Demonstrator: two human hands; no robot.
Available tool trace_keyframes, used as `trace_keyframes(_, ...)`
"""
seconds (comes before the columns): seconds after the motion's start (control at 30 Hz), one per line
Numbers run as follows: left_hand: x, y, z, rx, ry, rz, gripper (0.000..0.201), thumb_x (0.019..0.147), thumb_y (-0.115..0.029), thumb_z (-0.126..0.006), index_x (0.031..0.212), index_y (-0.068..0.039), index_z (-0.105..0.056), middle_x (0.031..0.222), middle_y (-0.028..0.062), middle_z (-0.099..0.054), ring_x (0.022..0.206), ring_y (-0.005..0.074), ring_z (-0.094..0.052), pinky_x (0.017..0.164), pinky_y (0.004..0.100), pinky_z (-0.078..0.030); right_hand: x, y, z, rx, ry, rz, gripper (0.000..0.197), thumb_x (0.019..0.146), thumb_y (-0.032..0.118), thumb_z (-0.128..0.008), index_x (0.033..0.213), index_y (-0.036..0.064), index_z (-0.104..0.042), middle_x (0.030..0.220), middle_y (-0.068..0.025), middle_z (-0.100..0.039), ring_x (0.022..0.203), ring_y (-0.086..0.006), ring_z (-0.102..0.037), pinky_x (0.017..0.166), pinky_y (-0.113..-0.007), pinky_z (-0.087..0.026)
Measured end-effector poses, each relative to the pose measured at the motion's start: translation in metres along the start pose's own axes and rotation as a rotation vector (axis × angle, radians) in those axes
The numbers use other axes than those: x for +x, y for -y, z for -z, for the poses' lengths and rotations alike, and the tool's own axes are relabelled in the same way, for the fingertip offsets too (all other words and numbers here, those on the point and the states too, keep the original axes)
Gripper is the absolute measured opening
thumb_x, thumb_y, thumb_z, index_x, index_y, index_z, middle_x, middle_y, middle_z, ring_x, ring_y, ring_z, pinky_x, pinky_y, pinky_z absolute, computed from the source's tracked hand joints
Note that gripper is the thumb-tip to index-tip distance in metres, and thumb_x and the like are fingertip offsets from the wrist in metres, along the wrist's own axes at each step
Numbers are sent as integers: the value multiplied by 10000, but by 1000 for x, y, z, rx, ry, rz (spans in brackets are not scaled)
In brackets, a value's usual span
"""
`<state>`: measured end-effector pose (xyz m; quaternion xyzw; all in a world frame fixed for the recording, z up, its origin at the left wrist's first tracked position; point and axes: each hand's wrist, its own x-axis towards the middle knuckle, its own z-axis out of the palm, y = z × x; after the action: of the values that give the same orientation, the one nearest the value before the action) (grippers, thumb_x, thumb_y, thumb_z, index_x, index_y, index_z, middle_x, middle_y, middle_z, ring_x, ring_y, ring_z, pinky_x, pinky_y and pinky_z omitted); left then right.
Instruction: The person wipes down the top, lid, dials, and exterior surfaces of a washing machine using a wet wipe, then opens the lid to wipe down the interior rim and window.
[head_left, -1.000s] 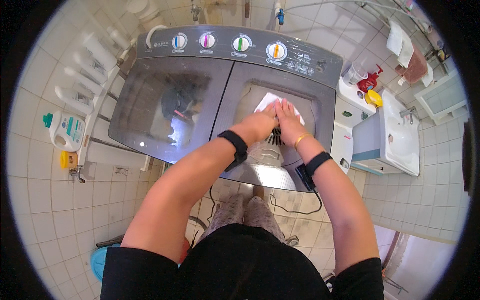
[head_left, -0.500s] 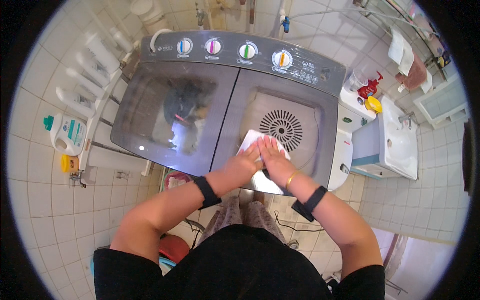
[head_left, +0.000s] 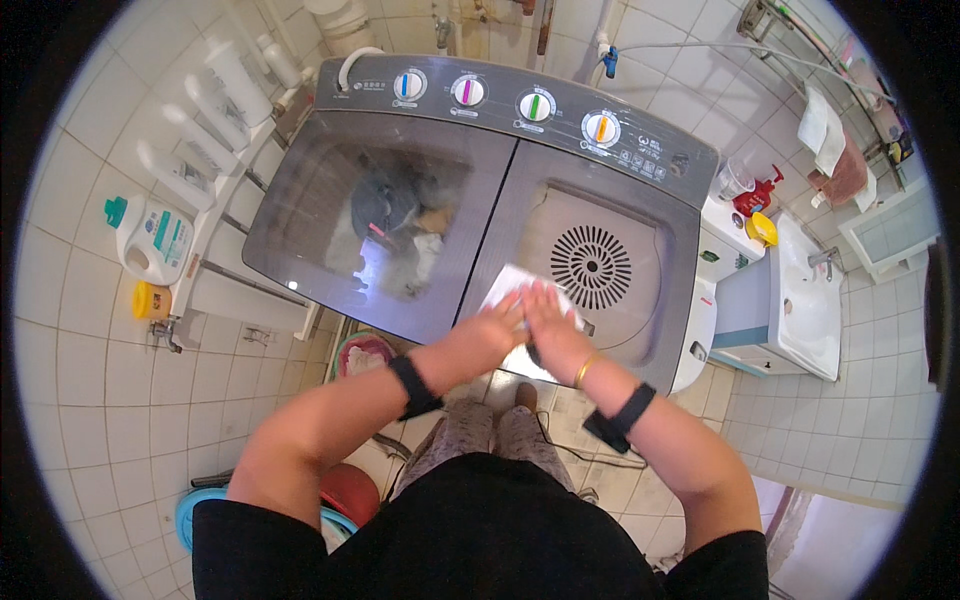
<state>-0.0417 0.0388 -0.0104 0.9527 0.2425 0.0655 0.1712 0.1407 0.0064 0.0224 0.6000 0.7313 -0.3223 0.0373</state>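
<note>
A white cloth (head_left: 508, 283) lies folded on the front part of the right-hand lid of a grey twin-tub washing machine (head_left: 480, 230). My left hand (head_left: 492, 333) rests flat over it, fingers stretched toward the middle. Beside it my right hand (head_left: 556, 335) also presses flat on the cloth, its fingertips meeting those of the left. The undersides of both hands and the middle of the cloth are hidden. Behind the hands, a round slotted spin cover (head_left: 592, 266) shows through the clear lid. Laundry (head_left: 385, 215) shows dimly through the left lid.
Four-colour dials, including an orange-marked knob (head_left: 601, 128), line the back panel. White bottles (head_left: 215, 110) and a green-capped jug (head_left: 155, 238) stand at left. A washbasin (head_left: 806, 290), a red pump bottle (head_left: 757, 192) and a yellow bowl (head_left: 762, 229) are at right. Basins (head_left: 350, 495) sit on the floor.
The view has shifted, so the machine appears farther right and slightly turned. Both hands stay together on the cloth, now a little nearer the seam between the lids.
</note>
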Motion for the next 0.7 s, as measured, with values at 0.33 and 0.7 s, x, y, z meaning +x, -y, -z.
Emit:
trace_keyframes(0.33, -5, 19, 13, 124, -45, 6, 370, 855, -115, -572, 1213, -113, -663, 1448, 218, -434, 1342, 388, -450, 985, 438, -502, 30, 16, 9, 8, -5, 22, 699, 960, 32, -387, 1588, 127, -94, 1657, -138, -60, 1526, -335, -66, 1192, -556, -165)
trace_keyframes(0.7, 58, 83, 27, 142, -92, 135, 303, 918, -185, -507, 1144, -122, -698, 1475, 177, -450, 1377, 341, -424, 1062, 397, -448, 106, 0, 43, -80, -189, -36, 785, 910, -29, -468, 1585, 136, -103, 1653, -124, -104, 1523, -323, -98, 1162, -579, -232)
